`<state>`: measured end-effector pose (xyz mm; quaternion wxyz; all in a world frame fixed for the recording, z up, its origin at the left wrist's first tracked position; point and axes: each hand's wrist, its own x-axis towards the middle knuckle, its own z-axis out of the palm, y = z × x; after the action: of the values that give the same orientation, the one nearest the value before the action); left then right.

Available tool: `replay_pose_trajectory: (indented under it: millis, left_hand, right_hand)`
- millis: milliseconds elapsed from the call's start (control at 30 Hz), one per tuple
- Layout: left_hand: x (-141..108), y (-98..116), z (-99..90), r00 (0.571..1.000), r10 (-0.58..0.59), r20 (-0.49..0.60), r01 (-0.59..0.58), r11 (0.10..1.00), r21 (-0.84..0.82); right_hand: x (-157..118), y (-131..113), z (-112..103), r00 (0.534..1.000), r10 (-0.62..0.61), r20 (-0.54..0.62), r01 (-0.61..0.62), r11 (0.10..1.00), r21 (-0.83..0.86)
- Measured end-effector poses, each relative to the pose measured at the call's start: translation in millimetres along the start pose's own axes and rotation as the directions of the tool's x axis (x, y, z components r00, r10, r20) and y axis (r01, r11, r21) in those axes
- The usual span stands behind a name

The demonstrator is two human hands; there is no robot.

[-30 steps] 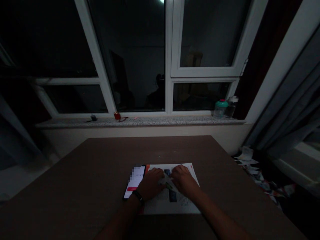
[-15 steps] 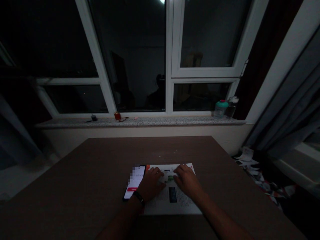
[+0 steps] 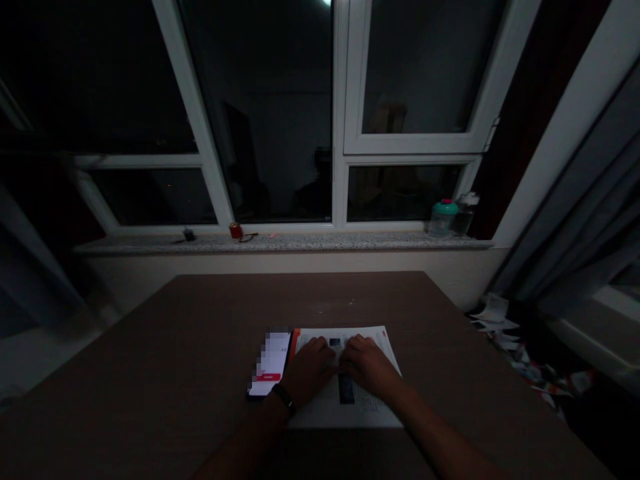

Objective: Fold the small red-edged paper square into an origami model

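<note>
A printed booklet or sheet (image 3: 350, 417) with text and small pictures lies flat on the brown table, an orange strip along its left side. Above its middle, my left hand (image 3: 313, 367), with a dark band at the wrist, has its fingers curled inward. My right hand (image 3: 367, 363) faces it with fingers bent and pinched, the fingertips of both hands almost meeting. A pale patch shows between them; whether it is a small held thing or the page, I cannot tell. Beside my left hand, a phone (image 3: 273, 360) with a lit screen lies at the page's left edge.
The table (image 3: 200, 347) reaches towards a window sill (image 3: 310, 241). On the sill stand a teal-lidded bottle (image 3: 443, 219), another clear bottle (image 3: 465, 213) and a small red container (image 3: 235, 231). Scattered papers (image 3: 505, 333) lie beyond the table's right side, near a curtain (image 3: 560, 220).
My hands have come closer together over the page, the right moving left and slightly down and the left moving slightly right. The page and phone lie where they were.
</note>
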<state>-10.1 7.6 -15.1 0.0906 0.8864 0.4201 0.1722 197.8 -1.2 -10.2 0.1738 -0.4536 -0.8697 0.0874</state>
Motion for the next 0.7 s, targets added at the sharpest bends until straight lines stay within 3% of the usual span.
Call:
replay_pose_trajectory:
  millis: [233,500,700]
  left_hand:
    - [-1,-4,4.3,0.999,-0.001,-0.036,-0.002,0.995,-0.095]
    - [3,-5,8.1,0.991,-0.133,-0.024,0.128,0.979,-0.157]
    - [4,-12,16.3,0.984,-0.173,-0.042,0.164,0.973,-0.165]
  right_hand:
    - [0,-2,-1,0.999,0.032,0.023,-0.032,0.999,-0.002]
    - [4,1,8,0.995,0.091,-0.035,-0.087,0.992,0.093]
    - [9,3,10,0.99,0.133,-0.054,-0.124,0.982,0.14]
